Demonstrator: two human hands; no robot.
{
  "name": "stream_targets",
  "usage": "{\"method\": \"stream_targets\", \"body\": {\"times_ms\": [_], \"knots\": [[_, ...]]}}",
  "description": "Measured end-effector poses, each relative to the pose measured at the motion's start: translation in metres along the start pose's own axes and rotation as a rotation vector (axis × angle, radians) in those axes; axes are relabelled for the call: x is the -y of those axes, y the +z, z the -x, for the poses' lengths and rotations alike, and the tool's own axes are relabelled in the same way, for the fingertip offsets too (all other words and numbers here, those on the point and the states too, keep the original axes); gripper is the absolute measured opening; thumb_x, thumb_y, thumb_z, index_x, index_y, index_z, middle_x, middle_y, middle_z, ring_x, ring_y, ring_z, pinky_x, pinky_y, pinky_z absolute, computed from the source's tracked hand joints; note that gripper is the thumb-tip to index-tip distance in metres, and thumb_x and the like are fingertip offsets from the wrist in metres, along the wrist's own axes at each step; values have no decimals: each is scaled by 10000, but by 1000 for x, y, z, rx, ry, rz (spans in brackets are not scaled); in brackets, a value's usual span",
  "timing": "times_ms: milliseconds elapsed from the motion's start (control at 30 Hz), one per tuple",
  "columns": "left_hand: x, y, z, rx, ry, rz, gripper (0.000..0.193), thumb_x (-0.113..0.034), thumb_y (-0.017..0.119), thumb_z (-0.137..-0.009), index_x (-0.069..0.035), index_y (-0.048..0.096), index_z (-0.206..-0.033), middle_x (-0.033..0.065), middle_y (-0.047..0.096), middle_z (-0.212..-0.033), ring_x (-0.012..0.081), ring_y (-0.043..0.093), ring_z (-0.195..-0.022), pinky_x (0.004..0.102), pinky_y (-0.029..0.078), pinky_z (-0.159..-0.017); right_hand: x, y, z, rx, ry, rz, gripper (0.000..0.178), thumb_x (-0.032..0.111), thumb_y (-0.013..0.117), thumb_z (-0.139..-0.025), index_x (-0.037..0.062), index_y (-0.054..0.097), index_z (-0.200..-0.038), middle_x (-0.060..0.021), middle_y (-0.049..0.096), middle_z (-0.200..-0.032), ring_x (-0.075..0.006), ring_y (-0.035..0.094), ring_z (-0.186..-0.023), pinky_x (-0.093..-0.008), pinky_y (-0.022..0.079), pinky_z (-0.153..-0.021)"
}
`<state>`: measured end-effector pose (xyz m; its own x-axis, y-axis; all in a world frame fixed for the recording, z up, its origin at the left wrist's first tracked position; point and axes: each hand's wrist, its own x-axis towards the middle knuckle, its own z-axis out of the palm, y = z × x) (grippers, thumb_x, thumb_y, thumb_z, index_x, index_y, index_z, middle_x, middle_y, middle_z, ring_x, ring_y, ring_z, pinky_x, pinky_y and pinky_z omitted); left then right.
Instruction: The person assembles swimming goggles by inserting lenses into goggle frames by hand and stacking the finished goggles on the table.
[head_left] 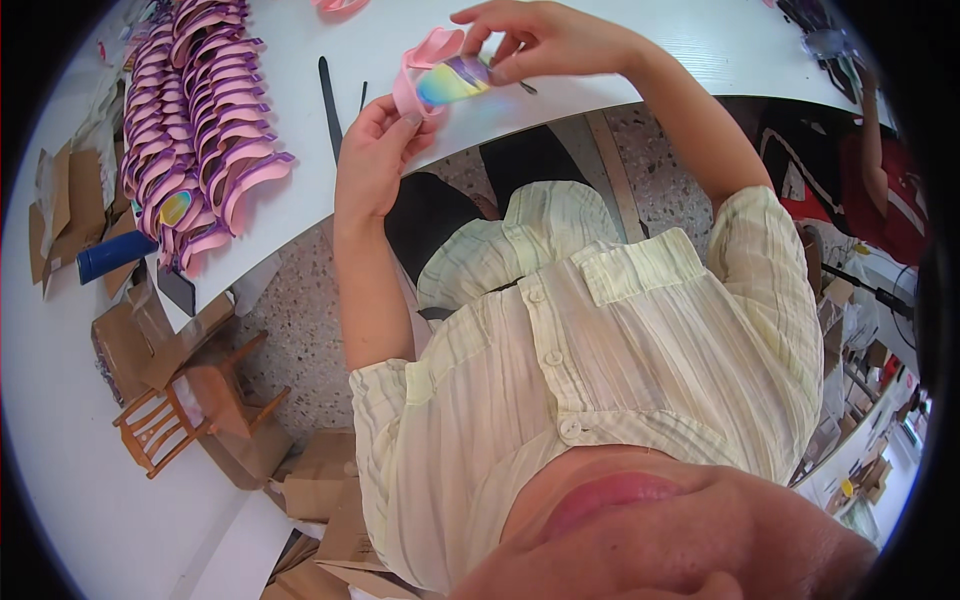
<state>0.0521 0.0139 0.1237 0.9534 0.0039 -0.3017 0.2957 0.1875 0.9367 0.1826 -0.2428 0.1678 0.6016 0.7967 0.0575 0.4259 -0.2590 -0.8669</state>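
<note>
My left hand (pixel 376 150) grips a pink goggle frame (pixel 404 90) by its near side, fingers and thumb closed on the rim. A shiny lens (pixel 450 84), yellow, blue and purple, lies against the frame's right side. Its right end is pinched by my right hand (pixel 530 42), with thumb and fingertips on the edge. Both hands are above the white table (pixel 600 105), close to its front edge. Whether the lens sits in the frame's groove cannot be made out.
Rows of pink and purple goggle frames (pixel 215 120) cover the table's left end. Near them lie a blue cylinder (pixel 115 257), a dark flat phone-like thing (pixel 176 292) and a black strip (pixel 330 105). Cardboard boxes (pixel 320 475) and a wooden chair (pixel 160 430) stand below left. A co-worker's arm (pixel 873 150) shows far right.
</note>
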Motion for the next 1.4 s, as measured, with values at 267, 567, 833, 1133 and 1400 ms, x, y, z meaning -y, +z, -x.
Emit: {"method": "stream_targets", "body": {"times_ms": [267, 567, 833, 1133, 1400], "knots": [[4, -6, 11, -60, 151, 186, 279, -129, 580, -1037, -19, 587, -1293, 74, 706, -1062, 185, 692, -1010, 342, 601, -900, 12, 10, 4, 332, 86, -109, 305, 101, 719, -862, 74, 675, -1162, -61, 688, -1085, -146, 655, -836, -306, 537, -759], [18, -7, -6, -3, 43, 802, 232, -168, 548, -1065, -51, 599, -1259, 33, 722, -956, 109, 714, -841, 279, 638, -701, 28, 26, 47, 373, -70, 101, 317, 142, 737, -832, 36, 669, -1123, -109, 677, -1153, -205, 683, -944, -362, 556, -860], [10, 1, 4, -79, 116, 634, 199, -169, 576, -1056, -67, 634, -1216, 21, 716, -915, 86, 679, -720, 203, 534, -530, 33, 15, 23, -38, 116, 79, 348, 168, 772, -851, 9, 691, -1149, -115, 726, -979, -193, 681, -880, -332, 551, -811], [3, 16, 9, -197, 182, 437, 202, -167, 569, -1061, -23, 649, -1177, 33, 688, -896, 73, 637, -687, 191, 495, -497, 14, 63, 14, -183, 29, 53, 371, 162, 776, -856, 26, 682, -1188, -126, 719, -1032, -220, 694, -927, -352, 553, -879], [4, 15, 10, -131, 22, 583, 225, -166, 533, -1074, -3, 645, -1183, 37, 682, -906, 75, 617, -667, 192, 456, -481, 15, 74, 22, -285, 22, 80, 413, 149, 770, -879, 45, 671, -1267, -100, 728, -1096, -202, 699, -1001, -342, 550, -951]]}}
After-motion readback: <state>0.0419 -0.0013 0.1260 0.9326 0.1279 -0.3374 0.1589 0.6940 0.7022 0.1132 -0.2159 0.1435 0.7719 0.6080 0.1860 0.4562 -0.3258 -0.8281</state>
